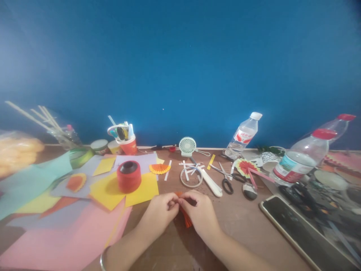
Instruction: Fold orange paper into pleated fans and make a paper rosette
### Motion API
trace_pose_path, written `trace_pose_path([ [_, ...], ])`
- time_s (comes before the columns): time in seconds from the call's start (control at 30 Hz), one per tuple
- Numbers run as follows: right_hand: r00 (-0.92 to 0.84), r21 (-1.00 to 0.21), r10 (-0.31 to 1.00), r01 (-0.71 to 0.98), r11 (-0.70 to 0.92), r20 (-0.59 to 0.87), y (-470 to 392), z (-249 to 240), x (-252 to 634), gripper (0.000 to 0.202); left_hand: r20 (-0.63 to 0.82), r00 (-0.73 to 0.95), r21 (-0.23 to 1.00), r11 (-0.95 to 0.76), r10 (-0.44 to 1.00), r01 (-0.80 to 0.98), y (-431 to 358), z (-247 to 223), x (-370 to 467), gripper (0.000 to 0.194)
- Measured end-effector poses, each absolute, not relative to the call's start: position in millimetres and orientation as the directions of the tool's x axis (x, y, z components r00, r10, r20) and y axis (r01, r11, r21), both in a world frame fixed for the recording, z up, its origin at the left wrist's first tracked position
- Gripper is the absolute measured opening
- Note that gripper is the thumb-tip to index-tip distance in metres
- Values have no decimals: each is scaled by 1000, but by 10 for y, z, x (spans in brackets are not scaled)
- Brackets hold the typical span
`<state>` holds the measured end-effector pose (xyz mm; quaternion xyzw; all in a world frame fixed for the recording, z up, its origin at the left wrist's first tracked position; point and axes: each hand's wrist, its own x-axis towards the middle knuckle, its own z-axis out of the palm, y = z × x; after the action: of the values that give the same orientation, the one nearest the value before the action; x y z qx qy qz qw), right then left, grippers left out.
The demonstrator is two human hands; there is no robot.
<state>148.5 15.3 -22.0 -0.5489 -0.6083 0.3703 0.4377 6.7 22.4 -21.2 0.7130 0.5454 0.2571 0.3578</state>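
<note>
Folded orange paper (187,219) is pinched, fingers narrow, by left hand (163,207) and right hand (200,210), lower centre of frame. Red roll (129,181) is seen left of centre, phone (304,231) lower right.

a craft desk (239,229), brown, against a plain blue wall (180,67); whether in a home or a classroom cannot be told. coloured paper (70,241) spreads over the left, with a red roll (122,184) on top. a pleated paper fan (160,169), white strips (186,175) and scissors (227,186) lie in the middle. far left are sticks (50,118) and a cup (128,146) of tools. an electric fan (187,145) at the far edge, bottles (293,165) and a phone (296,226) at right look like personal things.
</note>
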Motion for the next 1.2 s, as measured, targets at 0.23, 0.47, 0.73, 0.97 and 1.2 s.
trace_pose_path([
  [0.23,2,-911,994,401,99,109,131,-226,1478,11,-3,290,760,-187,957,622,207,-150,83,17],
  [0.47,-24,-886,988,440,148,154,131,-280,1488,13,-35,303,825,-144,952,547,207,-135,90,13],
  [0.73,-93,-779,976,590,214,198,140,-288,1487,12,-36,277,853,-114,960,509,194,-122,99,12],
  [0.97,-101,-744,976,633,213,194,159,-341,1482,13,76,197,866,-163,977,473,169,-114,87,9],
  [1.2,-113,-773,982,606,186,149,134,-275,1478,12,147,189,816,-227,971,532,179,-39,53,11],
])
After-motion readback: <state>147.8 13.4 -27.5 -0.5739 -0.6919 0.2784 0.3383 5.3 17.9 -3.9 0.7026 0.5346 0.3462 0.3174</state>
